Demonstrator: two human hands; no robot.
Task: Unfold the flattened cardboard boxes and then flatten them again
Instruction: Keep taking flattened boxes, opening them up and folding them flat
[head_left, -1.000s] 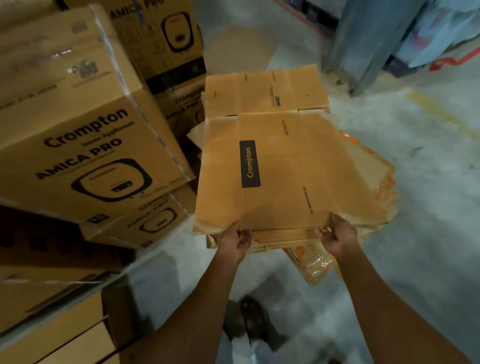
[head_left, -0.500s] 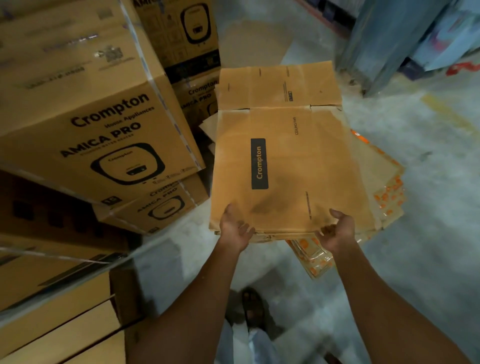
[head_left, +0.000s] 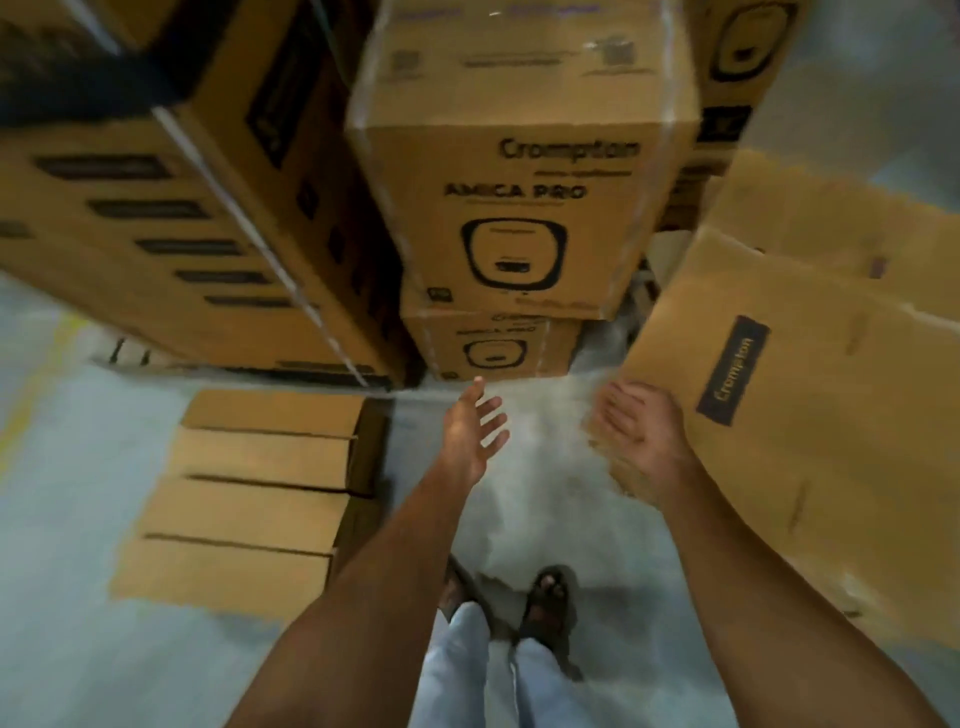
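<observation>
The flattened Crompton carton stood tilted at the right of the view, its black label strip facing up and its upper flaps reaching toward the top right corner. Its lower left edge lay just beside the right hand. That hand was loose, palm showing and fingers relaxed, and gripped nothing. Motion blur hid whether it touched the cardboard edge. The left hand hung well clear of the carton, fingers spread in the air over the concrete floor, so the two hands were apart and both empty.

Judging from this, the step in hand was taking hold of the carton to open it into a box. To do it well, each hand should take one of the two opposite creased side edges, not the flaps, and press them toward each other so that the flat sleeve pops into a tube. The bare floor ahead of the sandalled feet looked like the best place to work.

Beyond the hands stood a packed AMICA PRO box stacked on another. A larger carton leaned in from the left. At lower left lay a pile of flat cardboard, stepped sheet over sheet.
</observation>
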